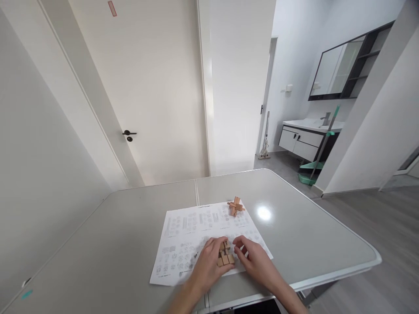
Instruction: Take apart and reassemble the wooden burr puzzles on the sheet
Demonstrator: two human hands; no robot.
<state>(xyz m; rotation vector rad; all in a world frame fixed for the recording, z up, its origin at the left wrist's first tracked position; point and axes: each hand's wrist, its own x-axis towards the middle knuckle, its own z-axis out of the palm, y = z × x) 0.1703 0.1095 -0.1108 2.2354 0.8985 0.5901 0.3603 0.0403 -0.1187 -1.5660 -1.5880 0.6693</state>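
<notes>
A wooden block puzzle (225, 259), made of small light-brown cubes with gaps between them, rests over the printed sheet near its lower right part. My left hand (209, 261) is closed around its left side, fingers over the far edge and thumb along the near edge. Just right of the puzzle is my right hand (251, 256), its fingers loosely bent and thumb apart from the index finger; nothing shows between them. A second wooden puzzle (235, 206), with crossed interlocking bars, lies on the sheet's far right corner. The paper sheet (160, 253) carries rows of small grey diagrams.
Under the paper is a grey table (124, 244) with a pale rim and a seam down its middle. A white door (163, 87) stands beyond it. At the back right are a sink cabinet (303, 141), a mop (266, 135) and a green dustpan (307, 179).
</notes>
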